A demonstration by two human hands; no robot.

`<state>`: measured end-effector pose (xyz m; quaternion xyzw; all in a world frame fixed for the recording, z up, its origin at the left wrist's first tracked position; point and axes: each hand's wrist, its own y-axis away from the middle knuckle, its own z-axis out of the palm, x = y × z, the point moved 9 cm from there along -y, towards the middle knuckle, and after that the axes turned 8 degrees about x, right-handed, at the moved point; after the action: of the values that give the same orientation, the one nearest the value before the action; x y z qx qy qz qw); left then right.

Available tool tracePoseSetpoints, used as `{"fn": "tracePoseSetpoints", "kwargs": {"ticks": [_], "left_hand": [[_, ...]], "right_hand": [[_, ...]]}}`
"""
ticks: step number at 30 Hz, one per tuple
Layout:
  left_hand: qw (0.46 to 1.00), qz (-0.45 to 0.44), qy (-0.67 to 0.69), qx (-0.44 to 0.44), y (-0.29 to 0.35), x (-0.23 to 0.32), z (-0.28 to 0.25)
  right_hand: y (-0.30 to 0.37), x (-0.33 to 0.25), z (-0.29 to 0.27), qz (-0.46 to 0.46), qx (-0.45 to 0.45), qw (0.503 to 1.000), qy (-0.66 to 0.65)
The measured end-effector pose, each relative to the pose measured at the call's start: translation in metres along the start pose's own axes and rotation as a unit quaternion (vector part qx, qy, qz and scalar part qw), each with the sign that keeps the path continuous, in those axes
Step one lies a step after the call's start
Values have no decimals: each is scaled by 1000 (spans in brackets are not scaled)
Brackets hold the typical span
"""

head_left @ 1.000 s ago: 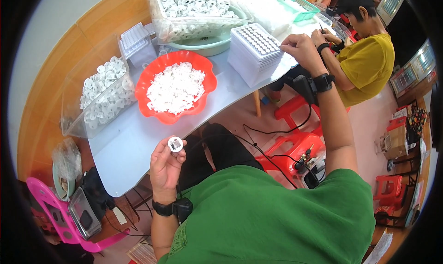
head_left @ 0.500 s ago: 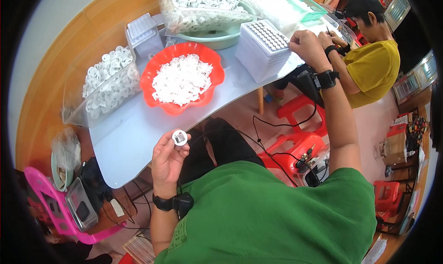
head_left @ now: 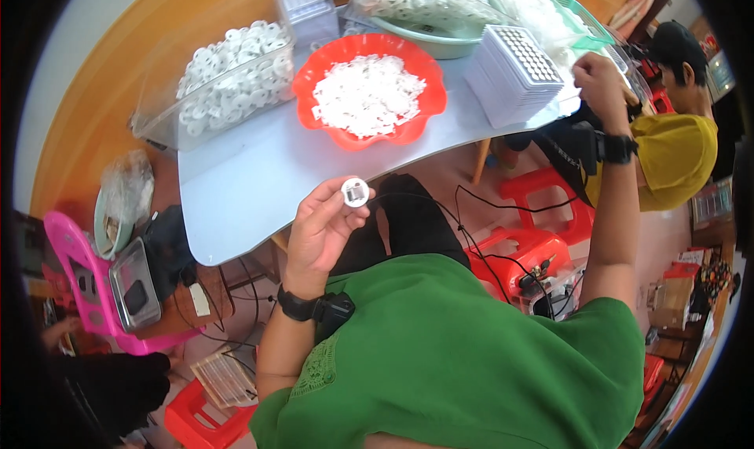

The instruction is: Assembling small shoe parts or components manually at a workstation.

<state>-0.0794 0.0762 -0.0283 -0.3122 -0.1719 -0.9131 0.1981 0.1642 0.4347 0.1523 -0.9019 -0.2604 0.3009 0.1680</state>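
The person's left hand (head_left: 323, 228) is held up over the lap with the palm turned upward, the wrist bent a little and the fingers curled. Thumb and fingertips pinch a small white disc (head_left: 355, 192) with a greyish square in its face, just by the front edge of the bench (head_left: 228, 206). On the bench beyond sits a wavy-rimmed red bowl (head_left: 361, 140) heaped with white bits (head_left: 369, 96), with a clear box (head_left: 161, 127) of white rings (head_left: 236, 63) to its left and a stack of white trays (head_left: 506, 80) to its right. The right arm stretches far forward, the right hand (head_left: 599, 82) bent at the wrist and loosely curled beside the trays; whether it grips anything cannot be told. Past it sits a co-worker in a yellow shirt (head_left: 682, 155)
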Motion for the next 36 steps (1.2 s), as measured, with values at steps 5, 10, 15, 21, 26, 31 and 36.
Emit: {"fn": "tracePoseSetpoints", "kwargs": {"ticks": [5,10,15,21,26,31,36], "left_hand": [[1000,-6,3,-15,-1,-4,6],[999,-22,-1,-28,-4,-9,16],[999,-10,-28,-28,2,-2,20],[997,11,-70,12,4,-2,13],[996,34,-82,26,2,-1,14],[995,47,-80,34,4,3,16],[995,51,-78,31,4,1,17]], "right_hand": [[64,-84,-5,-39,-1,961,-274],[151,-200,69,-290,-146,898,-297],[197,-243,105,-442,-148,823,-325],[204,-247,116,-464,-161,819,-298],[198,-238,125,-345,-178,849,-360],[195,-236,126,-303,-165,858,-381],[195,-228,133,-204,-191,886,-370]]}}
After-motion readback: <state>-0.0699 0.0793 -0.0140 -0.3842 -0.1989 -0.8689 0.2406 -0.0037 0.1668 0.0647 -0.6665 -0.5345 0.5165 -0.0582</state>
